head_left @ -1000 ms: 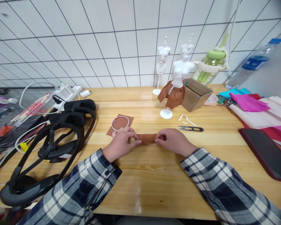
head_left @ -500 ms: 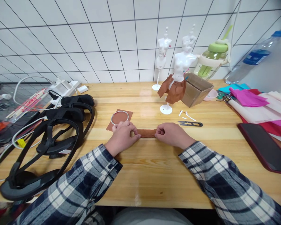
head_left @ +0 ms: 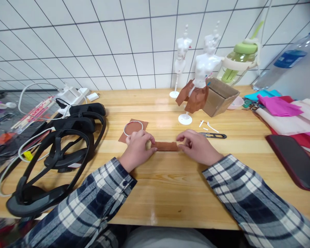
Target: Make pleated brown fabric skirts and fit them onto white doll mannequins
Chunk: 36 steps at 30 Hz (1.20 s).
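Observation:
A narrow brown fabric strip [head_left: 166, 146] lies across the wooden table, its long side running left to right. At its left end, my left hand [head_left: 138, 148] pinches the cloth between thumb and forefinger. My right hand [head_left: 197, 146] is at the other end, thumb and forefinger parted around the tip without a visible grip. Just behind my left hand is a square of brown fabric [head_left: 144, 125] with a silvery ring [head_left: 124, 129] on it. Black thread snips [head_left: 218, 135] lie beyond my right hand, near small white pieces [head_left: 212, 127].
Two white mini dress forms [head_left: 203, 67] stand at the back, the nearer one draped with brown fabric [head_left: 198, 98]. Behind it sit a cardboard box [head_left: 218, 100] and a green-lidded bottle [head_left: 241, 58]. Black headsets [head_left: 85, 151] and cables fill the left; a phone [head_left: 294, 162] and cloths [head_left: 280, 105] the right.
My right thumb and forefinger have come apart and shifted right, exposing more of the strip's right end. My left hand keeps its pinch. The camera view has shifted slightly.

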Each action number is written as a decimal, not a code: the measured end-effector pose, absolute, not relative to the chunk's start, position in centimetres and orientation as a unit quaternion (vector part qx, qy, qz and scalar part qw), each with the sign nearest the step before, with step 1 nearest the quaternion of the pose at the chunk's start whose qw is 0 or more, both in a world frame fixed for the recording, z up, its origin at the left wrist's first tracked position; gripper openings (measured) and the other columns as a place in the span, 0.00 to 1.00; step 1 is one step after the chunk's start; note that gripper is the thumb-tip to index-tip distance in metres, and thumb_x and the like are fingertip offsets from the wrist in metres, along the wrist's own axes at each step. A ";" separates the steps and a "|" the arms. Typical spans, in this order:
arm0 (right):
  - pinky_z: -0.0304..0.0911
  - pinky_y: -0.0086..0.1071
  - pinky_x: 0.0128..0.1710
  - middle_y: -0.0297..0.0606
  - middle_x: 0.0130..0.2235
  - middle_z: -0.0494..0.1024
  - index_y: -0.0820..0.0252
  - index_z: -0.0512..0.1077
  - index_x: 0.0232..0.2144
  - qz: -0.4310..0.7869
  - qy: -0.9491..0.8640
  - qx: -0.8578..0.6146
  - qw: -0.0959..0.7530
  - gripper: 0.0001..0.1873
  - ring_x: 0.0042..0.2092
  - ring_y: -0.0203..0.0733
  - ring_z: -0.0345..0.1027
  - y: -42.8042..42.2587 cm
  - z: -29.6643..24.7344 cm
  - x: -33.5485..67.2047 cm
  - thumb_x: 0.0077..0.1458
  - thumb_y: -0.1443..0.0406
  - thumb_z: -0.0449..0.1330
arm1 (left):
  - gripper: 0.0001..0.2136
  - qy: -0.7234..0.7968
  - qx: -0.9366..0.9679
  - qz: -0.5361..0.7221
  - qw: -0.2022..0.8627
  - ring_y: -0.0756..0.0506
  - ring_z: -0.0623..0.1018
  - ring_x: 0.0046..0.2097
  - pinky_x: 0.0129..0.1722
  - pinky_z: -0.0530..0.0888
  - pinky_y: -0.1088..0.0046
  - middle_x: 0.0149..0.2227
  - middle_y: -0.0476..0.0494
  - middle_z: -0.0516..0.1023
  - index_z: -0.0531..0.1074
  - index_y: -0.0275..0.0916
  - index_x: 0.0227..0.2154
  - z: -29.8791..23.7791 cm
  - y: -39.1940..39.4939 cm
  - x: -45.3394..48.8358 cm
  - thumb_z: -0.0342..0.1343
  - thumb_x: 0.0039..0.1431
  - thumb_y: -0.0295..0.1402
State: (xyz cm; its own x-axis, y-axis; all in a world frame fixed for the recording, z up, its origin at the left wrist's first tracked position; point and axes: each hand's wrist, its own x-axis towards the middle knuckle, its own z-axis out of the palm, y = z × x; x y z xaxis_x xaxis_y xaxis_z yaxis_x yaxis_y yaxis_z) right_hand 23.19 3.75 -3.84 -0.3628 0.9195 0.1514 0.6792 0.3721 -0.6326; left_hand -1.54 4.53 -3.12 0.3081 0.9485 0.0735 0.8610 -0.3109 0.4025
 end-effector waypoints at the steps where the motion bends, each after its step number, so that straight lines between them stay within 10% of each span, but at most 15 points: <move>1: 0.60 0.29 0.33 0.35 0.38 0.74 0.57 0.73 0.37 0.237 -0.810 -0.475 0.251 0.07 0.31 0.33 0.66 3.5 -3.7 23.1 0.54 0.69 0.58 | 0.05 0.557 0.803 0.157 0.141 0.40 0.68 0.47 0.47 0.58 0.58 0.41 0.47 0.73 0.74 0.44 0.32 -3.1 4.5 -1.5 0.62 0.51 0.35; 7: 0.60 0.32 0.38 0.37 0.38 0.77 0.55 0.76 0.37 0.180 -0.865 -0.451 0.127 0.07 0.41 0.41 0.69 3.0 -3.3 22.0 0.58 0.64 0.57 | 0.09 0.469 0.860 0.142 0.145 0.43 0.72 0.44 0.51 0.56 0.57 0.38 0.48 0.79 0.77 0.45 0.32 -3.3 4.4 -1.5 0.52 0.59 0.29; 19: 0.57 0.31 0.37 0.38 0.35 0.75 0.58 0.72 0.33 0.124 -0.851 -0.492 0.133 0.08 0.38 0.40 0.67 2.9 -3.6 21.3 0.58 0.67 0.52 | 0.07 0.460 0.873 0.124 0.108 0.40 0.71 0.46 0.58 0.44 0.47 0.37 0.47 0.81 0.79 0.48 0.33 -2.6 4.4 -1.7 0.57 0.58 0.39; 36: 0.57 0.27 0.29 0.30 0.28 0.78 0.55 0.75 0.32 0.339 -0.776 -0.506 0.163 0.07 0.29 0.35 0.68 2.8 -3.5 21.8 0.54 0.66 0.57 | 0.09 0.425 0.835 0.080 0.341 0.46 0.77 0.36 0.39 0.69 0.71 0.32 0.48 0.80 0.78 0.43 0.37 -1.3 4.9 -3.2 0.57 0.57 0.39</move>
State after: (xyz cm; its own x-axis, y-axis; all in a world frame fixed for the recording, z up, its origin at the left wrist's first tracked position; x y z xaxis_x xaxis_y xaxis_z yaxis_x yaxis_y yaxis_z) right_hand 21.82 2.79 -3.52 -0.4350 0.8959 -0.0896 0.6745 0.2584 -0.6915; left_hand -3.16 4.90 -1.26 0.6259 0.7640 -0.1570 0.6554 -0.4061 0.6368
